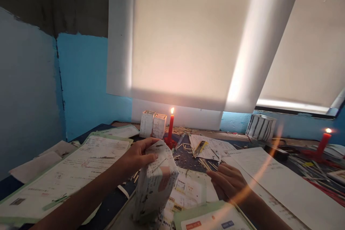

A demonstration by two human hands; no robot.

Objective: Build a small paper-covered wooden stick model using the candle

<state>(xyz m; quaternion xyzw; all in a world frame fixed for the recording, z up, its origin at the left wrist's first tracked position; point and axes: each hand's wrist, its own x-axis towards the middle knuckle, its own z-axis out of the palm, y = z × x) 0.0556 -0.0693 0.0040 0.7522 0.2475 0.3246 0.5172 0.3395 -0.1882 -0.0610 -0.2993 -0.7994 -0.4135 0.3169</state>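
Observation:
My left hand (145,153) grips the top of a box covered in printed paper (157,187), thumb on the near side and fingers over the far edge. The box stands slightly tilted in front of me. To its right, my right hand (229,179) is closed low over the papers, fingers pressed together. A thin pale piece (219,157) shows by its fingertips; whether it is held I cannot tell. Thin wooden sticks (206,164) lie just beyond those fingers. Behind the box burns a red candle (170,128). A yellow utility knife (199,148) rests on a printed sheet (215,145).
Two small paper-covered boxes (153,124) stand left of the candle. A striped box (260,127) is at the back right. Another lit red candle (323,143) stands far right. Printed sheets (88,161) cover the left side; a large white sheet (283,176) lies right.

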